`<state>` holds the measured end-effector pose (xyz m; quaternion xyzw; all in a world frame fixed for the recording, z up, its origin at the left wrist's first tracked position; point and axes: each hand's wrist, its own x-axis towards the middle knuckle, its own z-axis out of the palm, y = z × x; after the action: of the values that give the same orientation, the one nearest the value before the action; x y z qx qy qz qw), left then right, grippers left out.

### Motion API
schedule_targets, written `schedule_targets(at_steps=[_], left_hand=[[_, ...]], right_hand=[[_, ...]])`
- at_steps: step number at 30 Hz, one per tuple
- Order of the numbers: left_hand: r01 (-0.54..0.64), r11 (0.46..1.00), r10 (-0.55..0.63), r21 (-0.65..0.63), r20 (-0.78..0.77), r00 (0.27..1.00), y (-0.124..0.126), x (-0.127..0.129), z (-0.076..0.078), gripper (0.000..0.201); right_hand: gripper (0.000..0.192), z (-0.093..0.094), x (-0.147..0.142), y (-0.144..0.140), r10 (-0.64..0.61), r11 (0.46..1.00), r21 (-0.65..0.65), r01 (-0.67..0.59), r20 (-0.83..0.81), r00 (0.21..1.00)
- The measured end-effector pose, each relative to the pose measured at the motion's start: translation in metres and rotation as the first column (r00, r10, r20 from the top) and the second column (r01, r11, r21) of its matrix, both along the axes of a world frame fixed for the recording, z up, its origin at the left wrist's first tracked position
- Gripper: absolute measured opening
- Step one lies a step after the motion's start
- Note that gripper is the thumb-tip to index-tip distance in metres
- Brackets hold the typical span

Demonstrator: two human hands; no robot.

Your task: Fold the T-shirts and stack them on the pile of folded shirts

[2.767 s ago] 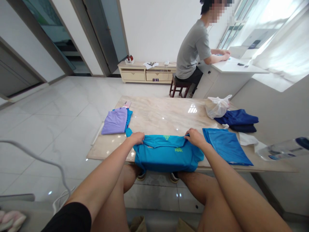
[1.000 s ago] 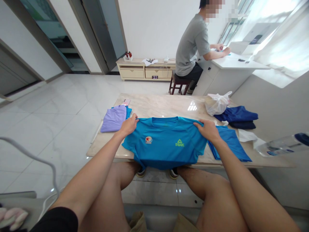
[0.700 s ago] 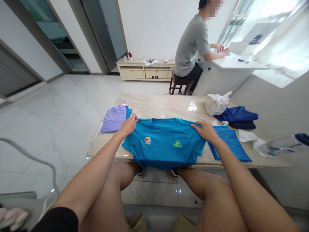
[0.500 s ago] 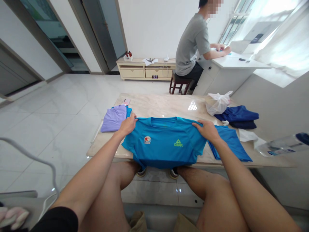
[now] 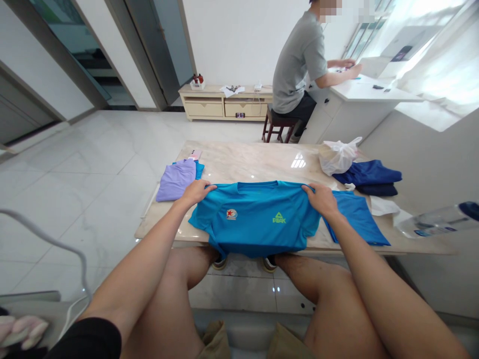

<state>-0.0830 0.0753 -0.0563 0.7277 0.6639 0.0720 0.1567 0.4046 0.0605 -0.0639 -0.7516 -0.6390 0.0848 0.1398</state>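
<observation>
A blue T-shirt (image 5: 254, 224) with a green PEAK logo and a small red-and-white badge is stretched between my hands, front side up. My left hand (image 5: 197, 192) pinches its shoulder on the left, and my right hand (image 5: 322, 199) pinches the shoulder on the right. The lower part of the shirt drops over the table's near edge, above my knees. Close to my left hand lies a folded purple garment (image 5: 175, 180) with blue cloth under it. A folded blue garment (image 5: 357, 218) lies flat beside my right hand, partly behind my wrist.
The marble-look table (image 5: 247, 159) also bears a white plastic bag (image 5: 339, 157), dark blue folded clothes (image 5: 368, 177), a clear bottle (image 5: 437, 222) at the right and a pink phone (image 5: 195, 154). Beyond it, a person in grey (image 5: 299, 65) sits on a stool at a white desk.
My hands have drawn slightly toward each other with the shirt between them, and the collar has shifted a little to the right. The seated person's hands have moved slightly.
</observation>
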Motion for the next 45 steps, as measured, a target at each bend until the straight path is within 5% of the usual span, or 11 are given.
schedule_targets(at_steps=[15,37,45], left_hand=[[-0.056,0.978,0.066,0.200,-0.042,0.997,-0.007,0.011,0.009,0.045],[-0.012,0.993,0.015,0.117,-0.025,1.000,-0.008,0.010,0.005,0.044],[0.046,0.999,-0.048,0.027,0.094,0.994,-0.004,0.011,-0.014,0.044]], right_hand=[[0.048,0.000,-0.005,0.000,-0.047,0.998,0.030,0.046,0.020,0.999],[0.048,-0.001,-0.006,0.000,0.016,1.000,-0.023,-0.015,0.060,0.998],[0.049,-0.002,-0.008,0.003,0.020,0.998,-0.058,-0.015,0.073,0.997]])
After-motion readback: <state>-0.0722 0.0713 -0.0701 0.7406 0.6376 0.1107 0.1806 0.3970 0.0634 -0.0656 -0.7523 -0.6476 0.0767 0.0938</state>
